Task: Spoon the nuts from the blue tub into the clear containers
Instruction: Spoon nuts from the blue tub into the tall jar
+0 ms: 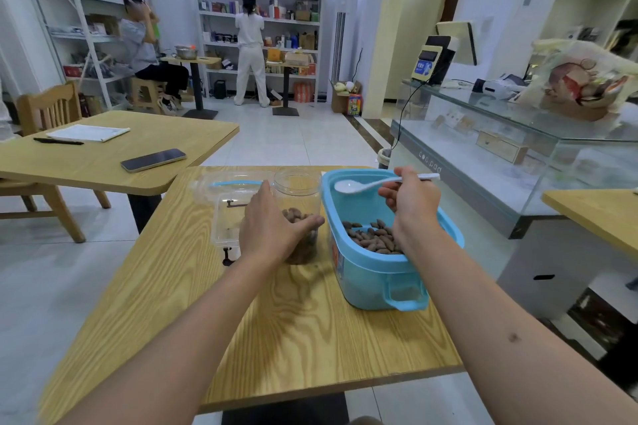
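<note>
A blue tub (373, 283) stands on the wooden table (297, 338), right of centre, with brown nuts (374, 237) across its bottom. Just left of it is a clear round jar (297, 188), upright, with nuts in its lower part. My left hand (272, 228) wraps around this jar from the near left side. My right hand (411, 198) hovers over the tub, holding a white spoon (348, 186) by its handle; the bowl looks empty and points left above the tub's far rim. A clear rectangular container (226, 217) with black clips sits left of the jar.
A clear lid with a blue seal (221, 185) lies behind the rectangular container. A second table with a phone (153, 159), pen and notebook stands to the left. A glass counter (518, 162) runs along the right. Two people are by shelves at the far wall.
</note>
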